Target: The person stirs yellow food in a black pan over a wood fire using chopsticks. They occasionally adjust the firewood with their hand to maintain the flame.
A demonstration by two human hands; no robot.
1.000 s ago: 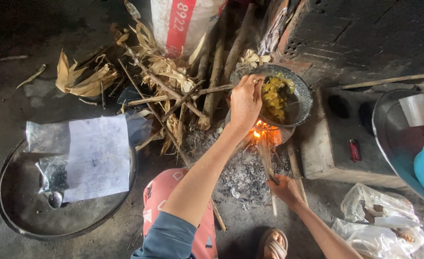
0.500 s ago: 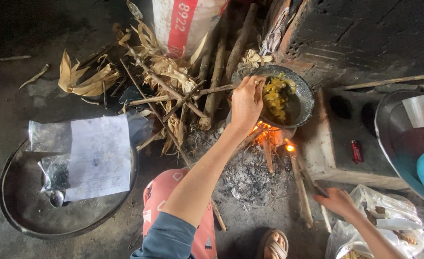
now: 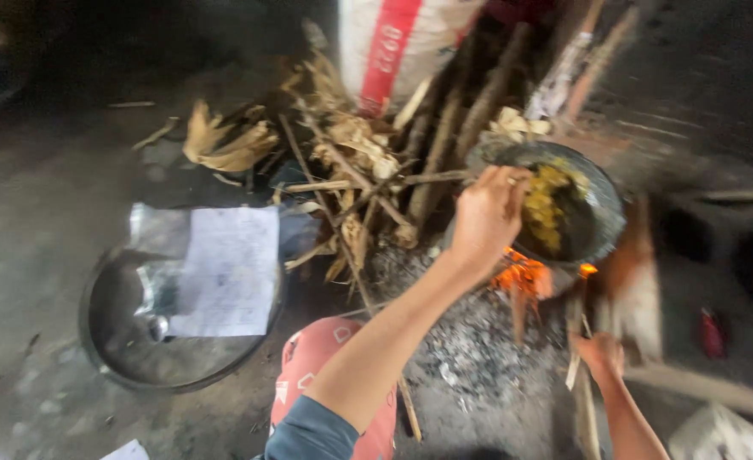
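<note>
Ash-strewn ground lay under the fire [image 3: 525, 277]. Your left hand [image 3: 487, 217] stayed closed at the pan [image 3: 602, 200] rim over the flames; your right hand [image 3: 599, 353] had returned, gripping a firewood stick [image 3: 582, 400] near the embers.

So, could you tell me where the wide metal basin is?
In the head view, the metal basin sits on the floor at lower left, left of the red stool, with paper over it.
</note>
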